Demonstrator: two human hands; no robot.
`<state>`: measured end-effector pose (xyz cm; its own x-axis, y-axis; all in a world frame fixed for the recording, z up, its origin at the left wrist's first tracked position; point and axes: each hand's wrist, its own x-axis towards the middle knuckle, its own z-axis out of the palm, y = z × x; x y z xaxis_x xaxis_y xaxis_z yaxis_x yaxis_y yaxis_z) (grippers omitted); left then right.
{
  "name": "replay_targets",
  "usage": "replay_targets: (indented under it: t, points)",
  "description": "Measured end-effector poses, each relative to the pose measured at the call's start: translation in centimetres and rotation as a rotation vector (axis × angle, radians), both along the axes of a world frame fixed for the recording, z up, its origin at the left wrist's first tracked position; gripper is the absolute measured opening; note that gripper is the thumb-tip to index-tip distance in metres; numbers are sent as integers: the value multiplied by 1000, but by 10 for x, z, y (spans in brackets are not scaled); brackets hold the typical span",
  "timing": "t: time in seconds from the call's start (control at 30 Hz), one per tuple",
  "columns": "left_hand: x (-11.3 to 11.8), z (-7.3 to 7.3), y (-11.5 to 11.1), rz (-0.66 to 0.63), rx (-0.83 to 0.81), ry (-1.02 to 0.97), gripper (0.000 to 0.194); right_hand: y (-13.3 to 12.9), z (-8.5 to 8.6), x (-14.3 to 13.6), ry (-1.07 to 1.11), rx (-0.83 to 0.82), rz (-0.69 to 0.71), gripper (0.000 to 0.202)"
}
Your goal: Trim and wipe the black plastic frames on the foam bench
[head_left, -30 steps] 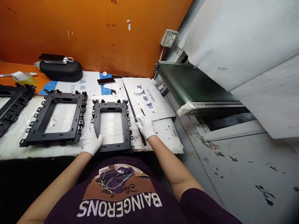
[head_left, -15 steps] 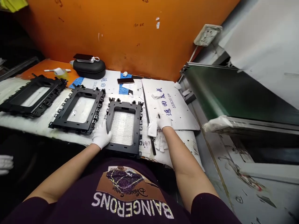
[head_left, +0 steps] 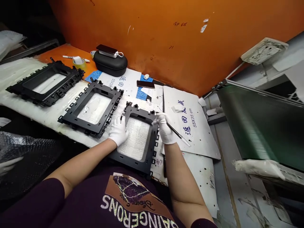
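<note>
Frames (head_left: pixel 129 160), three; slender tool (head_left: pixel 175 132), one

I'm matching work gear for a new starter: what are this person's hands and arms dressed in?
The left hand and right hand each wear a white fingered glove ending at the wrist. The forearms are bare; dark purple sleeves end near the elbows. No markings can be made out on gloves or sleeves.
</note>
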<state>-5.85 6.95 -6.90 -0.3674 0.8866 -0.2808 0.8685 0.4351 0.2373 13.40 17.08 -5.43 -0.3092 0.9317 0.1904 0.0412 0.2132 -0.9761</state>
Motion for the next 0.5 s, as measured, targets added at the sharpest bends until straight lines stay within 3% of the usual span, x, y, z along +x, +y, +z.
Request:
replay_targets:
  t: [0.13,0.23,0.37,0.5]
  points:
    - [-2,-3,7,-34,41,-17,76,7,0,-70,-171,-24,214,45]
    - [-3,-9,7,-32,85,-31,74,19,-5,-100,-331,-9,149,38]
    - [-4,-17,5,-37,134,-37,72,29,-14,-114,-451,-21,26,39]
    - [-4,-20,5,-47,126,-42,72,32,-22,-115,-474,22,35,43]
